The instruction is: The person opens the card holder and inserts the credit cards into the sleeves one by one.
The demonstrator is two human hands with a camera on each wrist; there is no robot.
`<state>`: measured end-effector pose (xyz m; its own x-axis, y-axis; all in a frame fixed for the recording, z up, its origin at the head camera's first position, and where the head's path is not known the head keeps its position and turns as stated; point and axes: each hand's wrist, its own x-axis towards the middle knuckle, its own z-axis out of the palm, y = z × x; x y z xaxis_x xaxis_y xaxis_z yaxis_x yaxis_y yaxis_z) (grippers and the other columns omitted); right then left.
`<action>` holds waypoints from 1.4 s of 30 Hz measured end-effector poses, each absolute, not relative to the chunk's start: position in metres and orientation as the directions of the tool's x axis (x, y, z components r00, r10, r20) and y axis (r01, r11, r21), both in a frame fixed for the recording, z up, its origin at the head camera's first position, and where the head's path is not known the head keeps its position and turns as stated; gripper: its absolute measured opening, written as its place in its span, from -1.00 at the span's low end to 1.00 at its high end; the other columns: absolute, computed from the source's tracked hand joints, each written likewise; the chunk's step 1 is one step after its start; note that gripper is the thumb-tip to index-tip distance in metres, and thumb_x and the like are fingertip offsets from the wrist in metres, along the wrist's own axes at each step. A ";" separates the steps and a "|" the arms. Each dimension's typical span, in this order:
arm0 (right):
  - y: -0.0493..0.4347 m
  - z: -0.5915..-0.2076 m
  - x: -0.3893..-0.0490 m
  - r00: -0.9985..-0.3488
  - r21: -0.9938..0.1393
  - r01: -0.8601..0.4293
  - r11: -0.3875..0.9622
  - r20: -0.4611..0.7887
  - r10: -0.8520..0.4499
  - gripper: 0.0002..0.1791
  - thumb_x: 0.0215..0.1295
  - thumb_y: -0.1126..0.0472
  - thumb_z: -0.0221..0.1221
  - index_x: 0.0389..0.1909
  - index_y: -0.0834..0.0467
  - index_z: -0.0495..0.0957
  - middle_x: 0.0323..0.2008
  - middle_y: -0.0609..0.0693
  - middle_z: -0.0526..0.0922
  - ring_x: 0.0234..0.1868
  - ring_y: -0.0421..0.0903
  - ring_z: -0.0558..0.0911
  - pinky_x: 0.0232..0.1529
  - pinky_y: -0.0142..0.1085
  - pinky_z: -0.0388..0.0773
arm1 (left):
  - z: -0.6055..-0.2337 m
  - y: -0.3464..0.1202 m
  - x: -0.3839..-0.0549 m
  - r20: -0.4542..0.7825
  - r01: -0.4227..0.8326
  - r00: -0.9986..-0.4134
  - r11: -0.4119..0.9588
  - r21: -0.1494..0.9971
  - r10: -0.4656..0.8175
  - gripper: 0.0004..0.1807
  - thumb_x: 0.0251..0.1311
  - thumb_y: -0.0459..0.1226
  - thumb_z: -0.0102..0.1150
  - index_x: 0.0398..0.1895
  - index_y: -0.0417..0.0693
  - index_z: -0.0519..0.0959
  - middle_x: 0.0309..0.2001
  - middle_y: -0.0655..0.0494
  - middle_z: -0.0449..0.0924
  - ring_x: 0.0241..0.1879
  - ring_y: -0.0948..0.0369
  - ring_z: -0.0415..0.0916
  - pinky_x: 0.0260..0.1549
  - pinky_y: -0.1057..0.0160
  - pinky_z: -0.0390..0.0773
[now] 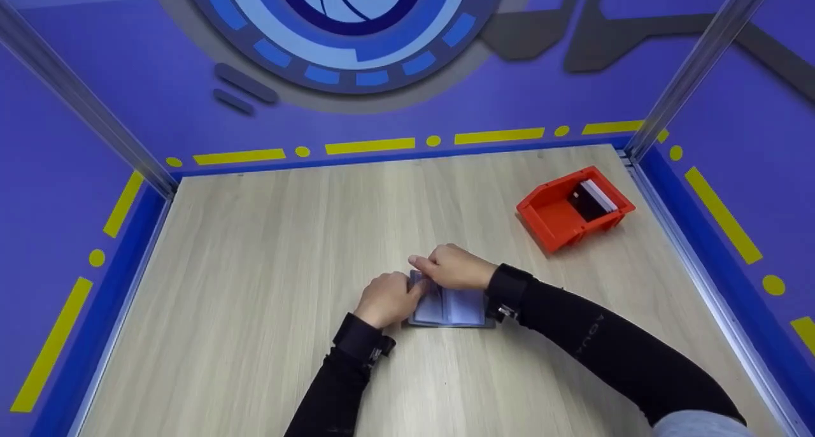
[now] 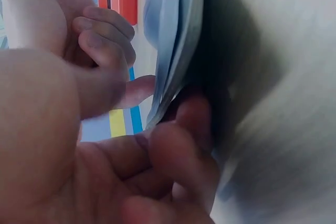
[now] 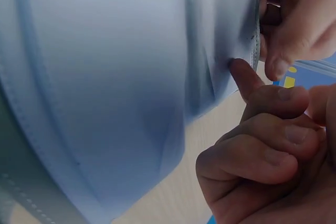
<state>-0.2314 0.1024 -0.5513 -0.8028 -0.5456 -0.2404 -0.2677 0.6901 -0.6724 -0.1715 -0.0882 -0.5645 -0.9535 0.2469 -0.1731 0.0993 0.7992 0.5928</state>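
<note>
A small card holder [image 1: 465,308] lies spread open on the table, with pale translucent sleeves [image 3: 105,77] and a grey stitched cover. My left hand [image 1: 387,300] grips its left edge, the thumb over the sleeves and curled fingers [image 2: 181,150] against the underside. Above the holder's far edge is my right hand [image 1: 460,268]. One outstretched finger [image 3: 247,80] of it touches a sleeve near the corner, while its other fingers curl in with nothing seen between them. In the left wrist view the sleeves [image 2: 168,30] stand edge-on, slightly fanned.
An orange-red open bin [image 1: 554,217] stands at the table's far right, with a black and white stack of flat pieces [image 1: 592,200] inside. Blue printed walls [image 1: 382,121] and metal posts [image 1: 694,61] border the wooden table [image 1: 255,284].
</note>
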 end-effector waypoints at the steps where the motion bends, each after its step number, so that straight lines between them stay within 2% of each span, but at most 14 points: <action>1: 0.104 -0.551 -0.231 -0.800 -0.676 -0.270 0.685 -0.239 -0.551 -0.26 0.75 -0.24 0.00 -0.72 -0.01 0.57 -0.74 -0.27 0.32 -0.63 -0.26 0.32 -0.49 -0.35 0.27 | -0.565 -0.088 -0.171 -0.179 0.092 -0.953 0.796 0.599 0.245 -0.40 0.59 0.11 0.16 -0.66 0.14 0.27 -0.60 0.19 0.32 -0.61 0.18 0.31 -0.57 0.18 0.28; 5: 0.109 -0.549 -0.226 -0.784 -0.681 -0.288 0.674 -0.237 -0.574 -0.25 0.74 -0.24 0.02 -0.54 0.17 0.78 -0.74 -0.28 0.33 -0.61 -0.26 0.33 -0.46 -0.35 0.28 | -0.569 -0.087 -0.171 -0.186 0.067 -0.957 0.792 0.607 0.224 -0.39 0.45 0.12 0.37 -0.65 0.15 0.27 -0.61 0.24 0.27 -0.63 0.22 0.27 -0.61 0.21 0.23; 7: 0.111 -0.547 -0.223 -0.776 -0.670 -0.305 0.677 -0.238 -0.584 -0.26 0.73 -0.22 0.06 -0.52 0.23 0.78 -0.75 -0.30 0.27 -0.63 -0.27 0.29 -0.49 -0.35 0.24 | -0.570 -0.086 -0.171 -0.184 0.058 -0.960 0.791 0.609 0.212 -0.40 0.42 0.07 0.41 -0.66 0.15 0.27 -0.61 0.24 0.27 -0.62 0.22 0.27 -0.61 0.22 0.23; 11: 0.121 -0.541 -0.221 -0.786 -0.651 -0.313 0.691 -0.231 -0.574 -0.40 0.68 -0.09 0.19 -0.49 0.25 0.79 -0.75 -0.30 0.23 -0.67 -0.29 0.23 -0.56 -0.37 0.15 | -0.569 -0.084 -0.172 -0.194 0.030 -0.962 0.784 0.620 0.190 -0.43 0.40 0.00 0.44 -0.65 0.14 0.29 -0.60 0.23 0.31 -0.61 0.21 0.30 -0.59 0.22 0.24; 13: 0.128 -0.536 -0.224 -0.806 -0.646 -0.302 0.702 -0.221 -0.550 -0.50 0.64 -0.03 0.24 -0.46 0.20 0.82 -0.73 -0.27 0.30 -0.66 -0.28 0.26 -0.57 -0.38 0.16 | -0.568 -0.084 -0.172 -0.206 0.010 -0.962 0.779 0.627 0.178 -0.43 0.41 -0.01 0.44 -0.65 0.12 0.30 -0.60 0.22 0.33 -0.60 0.20 0.32 -0.59 0.21 0.26; 15: 0.138 -0.528 -0.229 -0.829 -0.646 -0.271 0.714 -0.221 -0.514 -0.56 0.62 0.00 0.27 -0.41 0.19 0.84 -0.68 -0.21 0.44 -0.64 -0.26 0.33 -0.55 -0.38 0.22 | -0.568 -0.085 -0.172 -0.218 -0.010 -0.962 0.773 0.634 0.166 -0.43 0.41 0.00 0.44 -0.65 0.11 0.32 -0.60 0.21 0.35 -0.59 0.19 0.34 -0.58 0.19 0.27; 19: 0.165 -0.508 -0.244 -0.879 -0.640 -0.212 0.738 -0.205 -0.430 -0.66 0.60 0.01 0.30 -0.31 0.11 0.87 -0.47 -0.04 0.72 -0.55 -0.18 0.42 -0.48 -0.34 0.33 | -0.568 -0.085 -0.172 -0.235 -0.028 -0.959 0.773 0.634 0.158 -0.43 0.42 0.03 0.44 -0.64 0.10 0.34 -0.59 0.21 0.36 -0.58 0.19 0.36 -0.57 0.20 0.29; 23: 0.197 -0.489 -0.259 -0.925 -0.644 -0.131 0.754 -0.194 -0.326 -0.72 0.62 0.00 0.28 -0.19 0.05 0.87 -0.36 0.05 0.75 -0.47 -0.09 0.44 -0.43 -0.30 0.36 | -0.569 -0.085 -0.171 -0.244 -0.029 -0.956 0.773 0.634 0.164 -0.43 0.43 0.03 0.43 -0.64 0.10 0.34 -0.60 0.22 0.36 -0.61 0.21 0.36 -0.59 0.22 0.31; 25: 0.214 -0.481 -0.267 -0.945 -0.629 -0.088 0.773 -0.193 -0.265 -0.70 0.63 -0.01 0.26 -0.14 0.08 0.87 -0.32 0.10 0.75 -0.43 -0.05 0.47 -0.41 -0.27 0.39 | -0.569 -0.085 -0.171 -0.242 -0.025 -0.955 0.770 0.637 0.169 -0.43 0.43 0.02 0.43 -0.64 0.10 0.34 -0.60 0.22 0.36 -0.62 0.21 0.36 -0.61 0.23 0.30; 30: 0.259 -0.473 -0.289 -0.984 -0.473 -0.019 0.881 -0.146 -0.100 -0.65 0.60 0.01 0.26 -0.13 0.23 0.81 -0.30 0.11 0.70 -0.30 0.03 0.56 -0.28 -0.18 0.48 | -0.569 -0.085 -0.171 -0.235 -0.023 -0.956 0.758 0.652 0.174 -0.46 0.42 -0.01 0.44 -0.63 0.08 0.36 -0.60 0.22 0.37 -0.62 0.22 0.34 -0.62 0.24 0.28; 32: 0.277 -0.475 -0.300 -0.991 -0.388 -0.001 0.922 -0.125 -0.054 -0.67 0.57 0.06 0.26 -0.20 0.28 0.77 -0.38 0.09 0.60 -0.30 0.06 0.54 -0.23 -0.14 0.47 | -0.568 -0.085 -0.171 -0.236 -0.025 -0.956 0.755 0.656 0.173 -0.46 0.42 -0.01 0.44 -0.63 0.08 0.37 -0.60 0.23 0.37 -0.62 0.22 0.33 -0.62 0.24 0.27; 36: 0.313 -0.482 -0.318 -0.993 -0.249 0.020 0.968 -0.117 -0.009 -0.74 0.51 0.19 0.26 -0.26 0.35 0.69 -0.43 0.15 0.54 -0.35 0.12 0.51 -0.23 -0.03 0.54 | -0.568 -0.084 -0.170 -0.241 -0.024 -0.954 0.752 0.659 0.181 -0.45 0.43 -0.02 0.44 -0.64 0.09 0.36 -0.62 0.25 0.35 -0.64 0.25 0.31 -0.64 0.26 0.25; 39: 0.335 -0.485 -0.327 -0.994 -0.176 0.019 0.984 -0.108 -0.001 -0.73 0.48 0.21 0.29 -0.20 0.41 0.70 -0.34 0.27 0.66 -0.35 0.17 0.59 -0.20 0.08 0.64 | -0.568 -0.084 -0.170 -0.245 -0.023 -0.951 0.749 0.662 0.187 -0.44 0.43 -0.03 0.44 -0.66 0.11 0.34 -0.65 0.26 0.34 -0.66 0.26 0.30 -0.65 0.27 0.24; 42: 0.350 -0.489 -0.333 -0.994 -0.166 0.034 0.986 -0.104 0.016 -0.66 0.49 0.16 0.33 -0.15 0.44 0.69 -0.28 0.35 0.69 -0.31 0.23 0.62 -0.11 0.15 0.66 | -0.568 -0.084 -0.171 -0.243 -0.025 -0.952 0.746 0.666 0.185 -0.42 0.43 -0.03 0.44 -0.67 0.11 0.32 -0.65 0.26 0.32 -0.66 0.27 0.29 -0.66 0.27 0.23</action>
